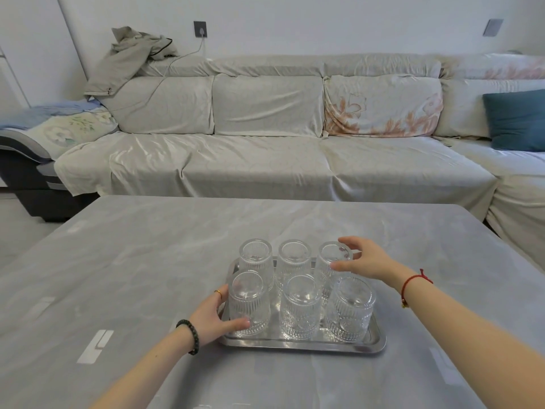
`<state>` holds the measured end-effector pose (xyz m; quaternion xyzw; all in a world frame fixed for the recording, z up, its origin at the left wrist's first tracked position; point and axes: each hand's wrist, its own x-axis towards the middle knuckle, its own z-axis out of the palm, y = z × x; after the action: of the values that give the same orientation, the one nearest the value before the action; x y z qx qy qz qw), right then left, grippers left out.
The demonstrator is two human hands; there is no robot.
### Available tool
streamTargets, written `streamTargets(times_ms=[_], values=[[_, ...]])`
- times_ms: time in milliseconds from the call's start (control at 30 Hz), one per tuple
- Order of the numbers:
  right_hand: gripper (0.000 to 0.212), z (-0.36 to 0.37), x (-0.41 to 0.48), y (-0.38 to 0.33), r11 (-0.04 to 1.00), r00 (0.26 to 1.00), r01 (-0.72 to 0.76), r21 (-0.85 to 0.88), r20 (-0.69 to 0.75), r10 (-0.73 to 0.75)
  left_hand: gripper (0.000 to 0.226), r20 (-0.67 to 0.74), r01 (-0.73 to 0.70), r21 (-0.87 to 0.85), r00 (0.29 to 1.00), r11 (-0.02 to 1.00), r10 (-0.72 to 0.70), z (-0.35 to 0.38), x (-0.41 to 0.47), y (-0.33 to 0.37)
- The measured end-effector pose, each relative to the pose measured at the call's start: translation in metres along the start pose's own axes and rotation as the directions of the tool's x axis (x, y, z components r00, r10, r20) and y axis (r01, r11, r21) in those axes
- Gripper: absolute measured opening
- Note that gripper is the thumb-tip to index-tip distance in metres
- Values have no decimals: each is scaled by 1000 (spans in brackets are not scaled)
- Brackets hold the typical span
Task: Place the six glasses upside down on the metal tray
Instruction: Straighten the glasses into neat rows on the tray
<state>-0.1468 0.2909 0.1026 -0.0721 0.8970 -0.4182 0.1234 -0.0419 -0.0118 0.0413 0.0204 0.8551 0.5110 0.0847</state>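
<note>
Several ribbed clear glasses stand upside down in two rows on the metal tray (306,346) in the middle of the grey table. My left hand (213,315) wraps around the front left glass (249,302), thumb at its base. My right hand (365,258) holds the top of the back right glass (333,261) between thumb and fingers. The front right glass (351,308) leans slightly. The back left glass (256,258), back middle glass (294,261) and front middle glass (300,305) stand untouched.
The grey table (132,276) spreads wide around the tray. Behind it runs a long covered sofa (265,160) with a teal cushion (516,119) at the right and a jacket (129,57) draped at the left.
</note>
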Motion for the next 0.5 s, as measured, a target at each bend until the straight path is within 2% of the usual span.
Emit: streamTargets(times_ms=[67,133,233,300,367,500], values=[[77,1,-3,2,999,1000,-5,34,-28,6,112,-12,-26,1,1000,1000,26,-1,-1,5],[76,3,-11,2,995,989,42,89,-143,-29,98,-44,-48,10,998,999,48,-3,-1,9],[61,15,-39,-2,965,895,261,11,-377,-237,99,-102,-89,37,990,995,92,-4,4,8],[56,32,-64,-10,915,850,398,-57,-352,-392,100,-132,-113,67,984,991,121,-3,5,13],[60,58,-82,-15,886,851,450,-110,-246,-463,103,-153,-111,79,981,991,122,-1,6,18],[74,100,-92,-17,929,913,352,-112,-176,-368,117,-152,-85,105,983,991,100,-1,5,22]])
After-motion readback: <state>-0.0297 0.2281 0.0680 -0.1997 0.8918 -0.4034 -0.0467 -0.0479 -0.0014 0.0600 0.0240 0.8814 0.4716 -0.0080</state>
